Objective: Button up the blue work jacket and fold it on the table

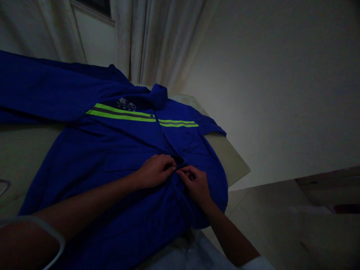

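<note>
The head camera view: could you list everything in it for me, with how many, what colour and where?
Jacket: one, blue, spread out across the middle
Reflective strips: two, lime and grey, across the jacket's chest
Printed logo: one, pale, above the longer strip
Surface: one, dull pale green, under the jacket
Curtains: count unclear, pale, hanging behind
Wall: one plain stretch, greyish, upper right
Floor: one, dim beige, lower right
Blurred item: one, dark red, far right
Left hand: one, bare, fingers at the jacket's front edge
Right hand: one, bare, fingertips beside the left's
</note>
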The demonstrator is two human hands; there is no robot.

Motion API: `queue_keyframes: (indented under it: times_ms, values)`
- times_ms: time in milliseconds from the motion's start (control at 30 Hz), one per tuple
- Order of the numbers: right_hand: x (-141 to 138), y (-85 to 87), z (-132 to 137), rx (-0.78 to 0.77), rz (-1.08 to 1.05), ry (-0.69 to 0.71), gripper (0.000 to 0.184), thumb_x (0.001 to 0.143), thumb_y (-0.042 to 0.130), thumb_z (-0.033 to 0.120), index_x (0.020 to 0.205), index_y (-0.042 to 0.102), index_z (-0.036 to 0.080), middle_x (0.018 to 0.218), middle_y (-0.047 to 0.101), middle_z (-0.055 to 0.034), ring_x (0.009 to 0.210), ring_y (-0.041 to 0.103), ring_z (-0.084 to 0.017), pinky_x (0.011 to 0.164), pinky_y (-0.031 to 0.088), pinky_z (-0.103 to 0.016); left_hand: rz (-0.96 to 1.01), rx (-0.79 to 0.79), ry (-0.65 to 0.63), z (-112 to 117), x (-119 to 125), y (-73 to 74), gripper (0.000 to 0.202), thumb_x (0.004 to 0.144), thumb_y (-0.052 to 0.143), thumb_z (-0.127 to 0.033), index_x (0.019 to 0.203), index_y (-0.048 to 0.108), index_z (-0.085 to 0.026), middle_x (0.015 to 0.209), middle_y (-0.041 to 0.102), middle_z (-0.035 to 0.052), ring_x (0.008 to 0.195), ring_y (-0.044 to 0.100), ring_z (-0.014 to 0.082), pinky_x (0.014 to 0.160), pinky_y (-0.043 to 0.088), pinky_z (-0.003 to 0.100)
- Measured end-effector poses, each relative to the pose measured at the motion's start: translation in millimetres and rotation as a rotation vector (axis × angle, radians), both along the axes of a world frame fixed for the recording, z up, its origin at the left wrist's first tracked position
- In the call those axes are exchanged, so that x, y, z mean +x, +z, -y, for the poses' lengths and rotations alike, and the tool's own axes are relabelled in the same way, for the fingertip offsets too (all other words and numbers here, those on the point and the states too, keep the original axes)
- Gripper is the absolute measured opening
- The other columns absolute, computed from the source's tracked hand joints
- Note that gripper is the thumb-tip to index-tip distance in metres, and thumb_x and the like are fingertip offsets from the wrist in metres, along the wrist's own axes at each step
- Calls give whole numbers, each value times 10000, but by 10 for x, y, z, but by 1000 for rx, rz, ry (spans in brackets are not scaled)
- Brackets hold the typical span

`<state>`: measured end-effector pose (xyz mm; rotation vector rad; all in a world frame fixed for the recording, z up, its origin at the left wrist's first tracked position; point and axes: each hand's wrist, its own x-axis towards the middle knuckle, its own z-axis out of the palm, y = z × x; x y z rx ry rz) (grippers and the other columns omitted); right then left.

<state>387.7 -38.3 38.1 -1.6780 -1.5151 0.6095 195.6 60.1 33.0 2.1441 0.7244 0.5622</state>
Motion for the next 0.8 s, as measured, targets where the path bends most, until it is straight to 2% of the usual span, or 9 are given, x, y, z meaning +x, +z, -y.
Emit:
queue_keyframes:
  times_ms: [200,300,433,567,800]
  values:
    - [4,-24,-7,-4,-3,14,244,883,776,429,819,780,194,588,595,32,516,489,-118,509,365,-247,-7,-26,18,14,1,14,201,959,551,-311,912,733,-239,909,733,22,829,653,209,706,433,324]
    - [17,-42,-14,-11,-2,46,237,869,790,436,865,780,199,579,579,40,511,486,-120,500,359,-244,31,-122,27,6,4,31,226,951,551,-351,913,740,-234,886,738,15,800,651,199,662,423,301]
    - [6,-30,8,97,139,90,188,926,743,392,927,788,210,659,646,9,584,555,-145,573,423,-268,71,-211,9,-9,8,62,251,943,551,-375,906,743,-218,827,732,6,737,639,184,628,403,284]
    - [-11,-5,38,217,287,117,191,992,673,364,946,772,207,696,664,-12,643,597,-170,665,465,-309,74,-202,-13,-3,0,79,237,943,563,-370,892,735,-214,797,717,1,709,629,179,620,392,285]
    - [-4,-30,26,150,310,175,205,1009,654,355,902,743,205,679,644,2,650,604,-167,676,462,-298,38,-43,16,40,-9,0,171,961,583,-289,920,735,-222,916,727,30,859,646,212,738,433,322]
